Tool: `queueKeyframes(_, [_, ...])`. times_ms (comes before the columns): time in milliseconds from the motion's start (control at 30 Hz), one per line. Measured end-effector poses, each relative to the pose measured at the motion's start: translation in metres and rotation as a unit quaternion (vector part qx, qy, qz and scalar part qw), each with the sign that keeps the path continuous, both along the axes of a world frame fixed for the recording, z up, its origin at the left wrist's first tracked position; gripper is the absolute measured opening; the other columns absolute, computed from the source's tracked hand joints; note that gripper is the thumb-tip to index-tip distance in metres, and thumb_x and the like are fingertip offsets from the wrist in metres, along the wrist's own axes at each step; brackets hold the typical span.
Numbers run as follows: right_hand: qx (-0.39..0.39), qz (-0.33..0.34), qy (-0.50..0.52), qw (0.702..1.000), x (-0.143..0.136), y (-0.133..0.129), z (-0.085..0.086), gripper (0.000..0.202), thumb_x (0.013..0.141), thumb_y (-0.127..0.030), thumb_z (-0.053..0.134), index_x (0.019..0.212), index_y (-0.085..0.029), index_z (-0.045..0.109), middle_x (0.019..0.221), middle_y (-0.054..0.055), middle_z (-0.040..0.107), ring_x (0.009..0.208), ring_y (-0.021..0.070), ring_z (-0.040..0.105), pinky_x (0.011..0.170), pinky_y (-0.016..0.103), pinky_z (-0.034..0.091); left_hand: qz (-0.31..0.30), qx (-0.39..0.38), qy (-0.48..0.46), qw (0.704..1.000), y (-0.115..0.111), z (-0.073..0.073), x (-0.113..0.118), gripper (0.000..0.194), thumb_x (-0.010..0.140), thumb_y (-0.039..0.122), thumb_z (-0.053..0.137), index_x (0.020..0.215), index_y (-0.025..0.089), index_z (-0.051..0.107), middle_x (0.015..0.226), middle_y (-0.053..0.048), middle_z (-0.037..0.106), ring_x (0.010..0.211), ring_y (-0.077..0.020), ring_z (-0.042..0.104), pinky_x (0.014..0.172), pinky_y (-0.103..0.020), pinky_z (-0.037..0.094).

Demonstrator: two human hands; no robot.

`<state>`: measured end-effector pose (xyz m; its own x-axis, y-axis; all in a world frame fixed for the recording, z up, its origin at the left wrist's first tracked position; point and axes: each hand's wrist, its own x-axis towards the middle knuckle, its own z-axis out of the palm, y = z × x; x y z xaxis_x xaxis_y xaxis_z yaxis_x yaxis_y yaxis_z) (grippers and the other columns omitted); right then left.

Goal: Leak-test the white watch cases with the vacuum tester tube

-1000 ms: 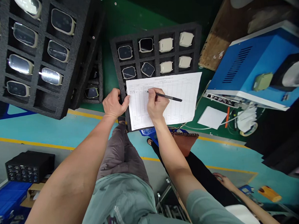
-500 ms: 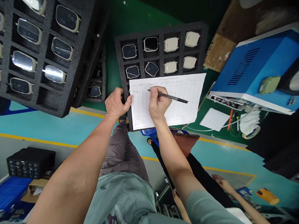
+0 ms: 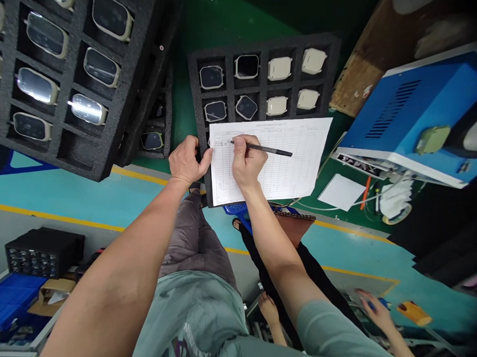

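My right hand (image 3: 249, 162) grips a black pen (image 3: 277, 151), its tip on the upper left rows of a printed form (image 3: 294, 175). The white sheet lies over the lower part of a black foam tray (image 3: 334, 61). At the tray's left side, my left hand (image 3: 189, 161) has its fingers curled at the rim, with its thumb against the sheet's left edge. Smartwatch bodies sit in the tray's uncovered pockets: some show dark screens, such as the watch (image 3: 247, 66), others pale backs, such as the watch (image 3: 279, 68). Pockets under the form are mostly hidden.
A stack of foam trays (image 3: 97, 167) with several watches stands at left. To the right are a blue machine (image 3: 403, 111), white paper (image 3: 341, 192), an orange tool (image 3: 366, 192) and cables. Another person's hands (image 3: 269, 309) show below. A blue stool (image 3: 240, 210) stands beneath the table.
My right hand and the pen have shifted slightly left along the form. My left hand stays at the tray's edge. The other person's hands have moved, and the view has shifted a little.
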<state>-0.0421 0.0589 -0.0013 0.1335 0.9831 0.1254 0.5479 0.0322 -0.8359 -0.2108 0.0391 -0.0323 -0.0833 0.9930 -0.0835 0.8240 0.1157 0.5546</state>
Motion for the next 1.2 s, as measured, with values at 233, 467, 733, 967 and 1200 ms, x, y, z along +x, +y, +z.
queueKeyframes(233, [0.029, 0.007, -0.007, 1.0, -0.0011, 0.0012, -0.0013, 0.045, 0.105, -0.054, 0.041, 0.09, -0.018, 0.064, 0.083, 0.003, 0.068, 0.08, 0.0136, 0.069, 0.075, 0.028, 0.054, -0.001, 0.004, 0.001, 1.0, 0.0003, -0.0005, 0.0, 0.046, 0.092, 0.065, 0.047, 0.093, 0.019, 0.053, 0.075, -0.006, 0.06, 0.075, -0.0225, 0.061, 0.068, -0.035, 0.044])
queueKeyframes(467, [0.046, 0.02, 0.005, 0.999, -0.0014, 0.0015, -0.0039, 0.037, 0.105, -0.047, 0.046, 0.091, -0.018, 0.065, 0.082, 0.003, 0.069, 0.08, 0.0151, 0.07, 0.075, 0.03, 0.055, 0.004, 0.001, -0.013, 1.0, -0.0005, -0.0029, -0.0002, 0.047, 0.091, 0.066, 0.048, 0.093, 0.019, 0.053, 0.076, -0.006, 0.059, 0.076, -0.0232, 0.062, 0.069, -0.035, 0.043])
queueKeyframes(733, [0.05, 0.032, -0.015, 0.998, -0.0017, 0.0021, -0.0039, 0.036, 0.105, -0.045, 0.047, 0.09, -0.019, 0.066, 0.084, 0.003, 0.07, 0.08, 0.015, 0.069, 0.074, 0.03, 0.055, 0.002, 0.008, -0.015, 1.0, -0.0007, -0.002, 0.0003, 0.05, 0.092, 0.069, 0.043, 0.093, 0.02, 0.051, 0.074, -0.006, 0.059, 0.075, -0.0238, 0.062, 0.067, -0.036, 0.042])
queueKeyframes(967, [0.054, 0.013, -0.012, 0.998, -0.0033, 0.0002, -0.0053, 0.035, 0.105, -0.045, 0.048, 0.089, -0.018, 0.065, 0.083, 0.003, 0.069, 0.08, 0.015, 0.069, 0.075, 0.03, 0.055, 0.003, 0.015, -0.025, 1.0, -0.0011, -0.0019, 0.0003, 0.051, 0.091, 0.07, 0.046, 0.091, 0.02, 0.052, 0.073, -0.006, 0.058, 0.073, -0.023, 0.062, 0.066, -0.035, 0.043])
queueKeyframes(1200, [0.034, -0.041, 0.01, 0.999, 0.0066, -0.003, -0.0011, 0.04, 0.104, -0.051, 0.047, 0.092, -0.018, 0.066, 0.081, 0.002, 0.065, 0.078, 0.0146, 0.067, 0.072, 0.03, 0.053, 0.001, 0.026, -0.019, 0.999, -0.0014, -0.0038, 0.0002, 0.049, 0.092, 0.069, 0.045, 0.091, 0.02, 0.052, 0.073, -0.006, 0.059, 0.072, -0.0222, 0.061, 0.065, -0.035, 0.042])
